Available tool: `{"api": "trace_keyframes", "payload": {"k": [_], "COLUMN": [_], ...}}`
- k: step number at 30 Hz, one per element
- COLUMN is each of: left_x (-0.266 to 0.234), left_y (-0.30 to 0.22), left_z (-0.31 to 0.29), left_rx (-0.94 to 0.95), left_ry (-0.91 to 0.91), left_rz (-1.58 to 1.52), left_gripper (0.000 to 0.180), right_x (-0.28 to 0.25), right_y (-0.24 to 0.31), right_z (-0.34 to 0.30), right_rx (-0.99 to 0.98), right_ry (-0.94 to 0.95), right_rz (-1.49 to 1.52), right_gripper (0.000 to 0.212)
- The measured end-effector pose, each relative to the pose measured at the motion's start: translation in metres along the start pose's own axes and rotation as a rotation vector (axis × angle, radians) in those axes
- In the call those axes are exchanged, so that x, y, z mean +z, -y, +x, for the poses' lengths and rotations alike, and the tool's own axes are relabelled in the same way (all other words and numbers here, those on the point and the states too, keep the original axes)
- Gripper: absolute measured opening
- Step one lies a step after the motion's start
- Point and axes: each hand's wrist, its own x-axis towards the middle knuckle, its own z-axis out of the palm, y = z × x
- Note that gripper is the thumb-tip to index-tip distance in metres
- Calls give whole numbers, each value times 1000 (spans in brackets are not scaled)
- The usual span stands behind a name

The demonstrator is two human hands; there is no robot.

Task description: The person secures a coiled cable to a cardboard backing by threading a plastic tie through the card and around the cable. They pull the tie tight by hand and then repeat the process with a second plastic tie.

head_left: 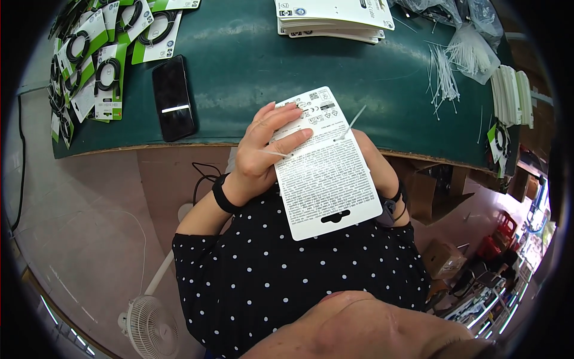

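Note:
A white packaging card [327, 173], printed with small text and with a dark hang hole at its lower end, is held up between my hands in front of my body. My left hand [266, 143] grips its upper left side, with fingers lying over the printed face. Two thin white cable ties [357, 115] poke out of this face; the end of one lies beside my left hand. Behind the card's right edge, only part of my right hand [362, 143] and forearm shows; its fingers are hidden. Whatever is on the card's other side cannot be seen.
On the green table [239, 66] lie a black phone [173, 99], carded black cables [107, 78] at left and a stack of cards [335, 18] at the far side. Loose cable ties [442, 78], a plastic bag [475, 54] and more cards [511, 96] are at right. A fan [149, 326] stands lower left.

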Motion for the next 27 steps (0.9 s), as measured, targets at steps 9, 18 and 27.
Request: {"api": "trace_keyframes", "payload": {"k": [9, 18, 27], "left_x": [-1, 0, -14], "left_y": [0, 0, 4], "left_z": [2, 1, 7], "left_rx": [23, -2, -23], "left_ry": [-1, -33, 28], "left_rz": [23, 22, -272], "left_gripper": [40, 41, 42], "right_x": [1, 4, -59], "right_y": [0, 1, 16], "right_z": [1, -2, 13], "right_rx": [-63, 11, 17], "right_ry": [2, -15, -238], "right_rz": [-8, 39, -75], "right_gripper": [44, 45, 12]}}
